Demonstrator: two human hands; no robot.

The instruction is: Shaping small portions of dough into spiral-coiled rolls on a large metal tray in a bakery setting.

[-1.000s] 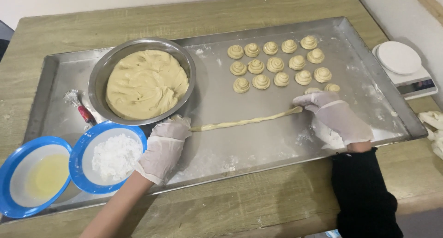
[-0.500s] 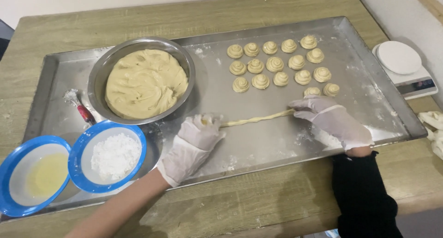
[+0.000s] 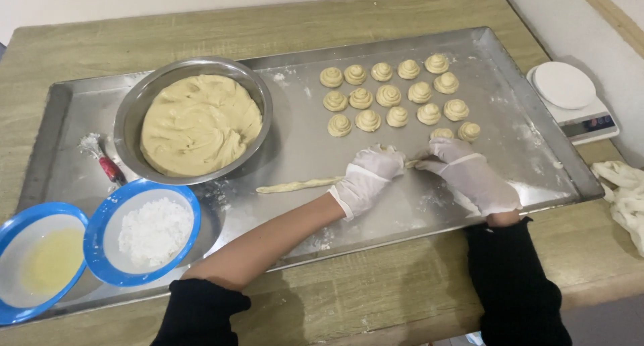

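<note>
**Dough Rope Held at the Right Half of the Tray**

You work over a wooden table (image 3: 402, 10) that carries a large metal tray (image 3: 516, 118) dusted with flour. On the tray's left half stands a steel bowl (image 3: 134, 111) filled with pale dough (image 3: 198, 124). Two blue bowls overlap the tray's near left edge: one holds white flour (image 3: 154, 232), the other a yellowish liquid (image 3: 50, 262). A white kitchen scale (image 3: 570, 101) sits off the tray's right end, with a crumpled cloth (image 3: 624, 191) just nearer to you.

At the tray's far right lies a group of coiled dough pieces (image 3: 389, 94) in loose rows. A small red-handled brush (image 3: 107, 165) lies left of the steel bowl.

Both of your hands are gloved. Your left hand (image 3: 369, 178) lies curled over the dough rope (image 3: 298, 184), fingers closed on it; the rope's free end trails left across the tray. Your right hand (image 3: 469, 171) pinches the rope's other end with its fingertips, just in front of the nearest coils. The two hands sit close together, not touching.
</note>
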